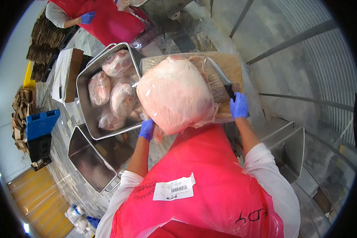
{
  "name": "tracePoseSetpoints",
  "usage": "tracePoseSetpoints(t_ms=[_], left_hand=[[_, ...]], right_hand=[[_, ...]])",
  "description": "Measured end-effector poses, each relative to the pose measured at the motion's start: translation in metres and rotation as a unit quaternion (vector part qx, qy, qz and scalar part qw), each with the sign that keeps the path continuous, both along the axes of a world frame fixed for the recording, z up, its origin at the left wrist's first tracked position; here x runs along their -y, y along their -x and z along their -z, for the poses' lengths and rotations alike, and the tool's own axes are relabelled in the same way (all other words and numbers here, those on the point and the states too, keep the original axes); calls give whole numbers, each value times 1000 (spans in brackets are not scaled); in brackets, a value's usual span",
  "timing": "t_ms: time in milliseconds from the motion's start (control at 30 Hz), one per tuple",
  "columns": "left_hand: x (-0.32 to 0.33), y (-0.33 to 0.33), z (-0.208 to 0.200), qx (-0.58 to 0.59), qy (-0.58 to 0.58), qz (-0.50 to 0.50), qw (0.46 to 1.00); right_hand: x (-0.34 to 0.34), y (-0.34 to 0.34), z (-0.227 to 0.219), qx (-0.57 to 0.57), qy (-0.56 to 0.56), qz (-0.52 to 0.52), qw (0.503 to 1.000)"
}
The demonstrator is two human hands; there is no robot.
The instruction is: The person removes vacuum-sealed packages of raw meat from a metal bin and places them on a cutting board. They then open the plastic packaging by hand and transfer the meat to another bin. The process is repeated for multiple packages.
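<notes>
A large pale, fat-covered piece of meat [176,95] in clear plastic wrap rests on a wooden cutting board [233,65] in front of me. My left hand [146,129], in a blue glove, is closed at the near left corner of the meat, where the wrap bunches up; its fingertips are partly hidden. To the right of the meat, my blue-gloved right hand [238,106] grips the black handle of a knife [221,74]. The blade points away from me and to the left, over the board.
A metal tub [83,93] with several wrapped pieces of meat [122,99] adjoins the board on the left. Another metal tub [87,158] sits below it, and a metal bin [291,154] stands at right. Across the table is a co-worker's gloved hand [87,18]. Clear sheeting on metal bars [293,41] borders the right.
</notes>
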State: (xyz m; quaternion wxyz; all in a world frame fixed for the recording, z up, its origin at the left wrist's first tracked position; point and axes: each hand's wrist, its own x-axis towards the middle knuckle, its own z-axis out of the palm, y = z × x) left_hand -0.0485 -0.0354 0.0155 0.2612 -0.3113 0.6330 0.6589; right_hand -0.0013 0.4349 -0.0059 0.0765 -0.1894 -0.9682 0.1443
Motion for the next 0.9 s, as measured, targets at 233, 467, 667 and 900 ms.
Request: tracePoseSetpoints(t_ms=[233, 467, 667, 900], left_hand=[[7, -2, -2, 33, -57, -22, 998], [0, 2, -17, 30, -94, -7, 995], [24, 0, 5, 17, -142, -73, 987], [11, 5, -7, 67, -211, -75, 972]], right_hand=[[79, -9, -58, 407, 542, 52, 733], [111, -35, -18, 400, 190, -113, 890], [101, -33, -12, 440, 160, -85, 880], [51, 0, -43, 227, 395, 2, 890]])
